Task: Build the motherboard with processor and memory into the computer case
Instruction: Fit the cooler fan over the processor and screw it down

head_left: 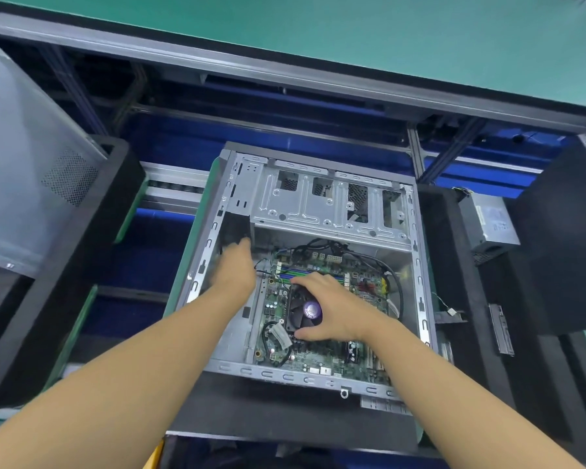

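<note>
An open grey computer case (322, 211) lies on its side in the middle. The green motherboard (322, 362) sits inside its lower half, with blue and green memory slots (286, 276) along its far edge. My right hand (332, 308) grips the black processor cooler fan (301, 314) with the purple label, thumb on its near edge and fingers over its far edge. My left hand (236, 269) reaches into the case's left side beside the board; its fingertips are blurred and hidden in shadow. Black cables (391, 275) loop over the board's right part.
The case rests on a black tray (285, 414). A clear-wrapped case panel (24, 164) stands at the left. A grey power supply unit (491, 225) lies at the right on black foam. A green bench edge (318, 35) runs across the top.
</note>
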Available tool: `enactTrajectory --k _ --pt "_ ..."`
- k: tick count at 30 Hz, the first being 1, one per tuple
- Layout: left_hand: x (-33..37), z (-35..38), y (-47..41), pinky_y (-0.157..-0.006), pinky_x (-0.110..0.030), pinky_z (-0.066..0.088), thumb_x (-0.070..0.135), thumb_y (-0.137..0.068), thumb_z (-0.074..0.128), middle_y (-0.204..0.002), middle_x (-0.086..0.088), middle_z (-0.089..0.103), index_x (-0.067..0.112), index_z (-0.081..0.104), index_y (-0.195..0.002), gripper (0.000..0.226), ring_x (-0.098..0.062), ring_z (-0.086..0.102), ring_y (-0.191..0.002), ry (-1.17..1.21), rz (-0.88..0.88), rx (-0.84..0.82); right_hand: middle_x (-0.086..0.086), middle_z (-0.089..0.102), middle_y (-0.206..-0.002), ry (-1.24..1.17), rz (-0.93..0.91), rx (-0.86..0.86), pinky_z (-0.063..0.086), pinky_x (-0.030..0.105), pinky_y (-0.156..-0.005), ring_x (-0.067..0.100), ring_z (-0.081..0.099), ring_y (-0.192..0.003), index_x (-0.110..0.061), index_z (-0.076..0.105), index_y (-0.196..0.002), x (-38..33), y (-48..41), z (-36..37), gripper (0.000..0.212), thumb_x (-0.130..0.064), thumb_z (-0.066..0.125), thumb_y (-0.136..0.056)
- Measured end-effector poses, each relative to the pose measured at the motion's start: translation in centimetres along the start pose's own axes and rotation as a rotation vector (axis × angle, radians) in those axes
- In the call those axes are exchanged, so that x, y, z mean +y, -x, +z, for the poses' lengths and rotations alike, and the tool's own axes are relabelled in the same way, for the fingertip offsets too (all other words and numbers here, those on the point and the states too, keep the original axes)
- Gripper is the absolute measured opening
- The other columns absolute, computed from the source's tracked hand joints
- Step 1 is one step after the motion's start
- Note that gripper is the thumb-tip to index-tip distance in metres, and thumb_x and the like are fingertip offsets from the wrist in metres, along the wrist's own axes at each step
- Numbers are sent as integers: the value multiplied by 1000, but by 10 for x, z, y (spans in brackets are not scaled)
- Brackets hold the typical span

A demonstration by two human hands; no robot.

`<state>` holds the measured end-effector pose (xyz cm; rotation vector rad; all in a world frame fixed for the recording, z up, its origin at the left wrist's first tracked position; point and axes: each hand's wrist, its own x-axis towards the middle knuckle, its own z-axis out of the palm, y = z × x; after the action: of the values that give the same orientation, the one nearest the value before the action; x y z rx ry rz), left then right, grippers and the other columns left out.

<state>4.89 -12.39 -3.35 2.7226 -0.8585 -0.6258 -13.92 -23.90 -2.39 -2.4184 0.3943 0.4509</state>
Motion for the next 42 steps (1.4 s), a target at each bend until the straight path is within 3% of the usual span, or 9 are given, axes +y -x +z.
enactTrajectory --k 4,9,13,16,22,26,31,38,42 --pt "1 -1 -5 -88 -40 53 9 -87 70 -113 -11 66 13 66 -114 27 -30 63 -97 113 -128 -41 -10 32 -152 -11 6 -6 31 43 -119 15 25 -142 -31 21 -156 1 0 1 99 -58 76 -78" --pt "4 6 -4 -77 -28 49 13 -89 69 -101 -7 73 14 75 -94 8 -19 63 -83 226 -60 -120 -9 33 -152 -18 1 -6 29 43 -120 16 25 -143 -30 21 -156 2 -2 1 100 -58 77 -78" --pt "3 -5 -3 -70 -24 44 11 -87 71 -89 -11 72 7 75 -86 6 -20 59 -73 322 -42 -22 -8 34 -150 -24 -12 -3 30 40 -119 14 26 -141 -29 22 -156 3 -2 2 100 -58 77 -78" --pt "-3 -13 5 -71 -31 55 12 -85 73 -81 -14 72 5 75 -81 9 -25 65 -72 366 -19 -7 -7 34 -149 -21 -13 -11 30 40 -118 14 26 -139 -28 22 -157 3 -5 2 101 -58 77 -77" --pt "-6 0 16 -66 -32 61 -3 -84 71 -88 -17 71 2 65 -76 12 -27 71 -73 630 -115 -292 -5 32 -152 -8 -9 -15 29 43 -119 19 25 -143 -28 20 -157 3 -6 2 103 -59 76 -77" --pt "-4 6 13 -83 -47 58 -18 -80 66 -95 -23 70 4 66 -72 23 -34 71 -84 716 -197 -325 -5 31 -153 -15 -6 -21 28 44 -120 21 23 -145 -28 20 -157 2 -5 2 102 -58 77 -77" --pt "-8 15 12 -86 -47 57 -17 -77 70 -97 -19 72 7 67 -69 25 -35 70 -93 707 -175 -305 -5 31 -154 -10 -2 -19 28 44 -120 21 23 -145 -28 20 -157 2 -4 2 102 -58 77 -78" --pt "-11 17 13 -78 -40 60 -11 -76 75 -83 -13 74 12 72 -73 23 -28 72 -82 633 -137 -279 -4 31 -154 -13 -7 -18 30 46 -119 22 23 -145 -27 20 -157 1 -4 1 102 -56 77 -78" --pt "-8 14 16 -63 -22 58 -6 -75 78 -67 10 71 17 71 -66 26 -15 69 -70 570 -101 -245 -3 31 -154 -3 -8 -17 29 45 -119 22 24 -144 -26 21 -158 -1 -4 0 102 -55 78 -79"
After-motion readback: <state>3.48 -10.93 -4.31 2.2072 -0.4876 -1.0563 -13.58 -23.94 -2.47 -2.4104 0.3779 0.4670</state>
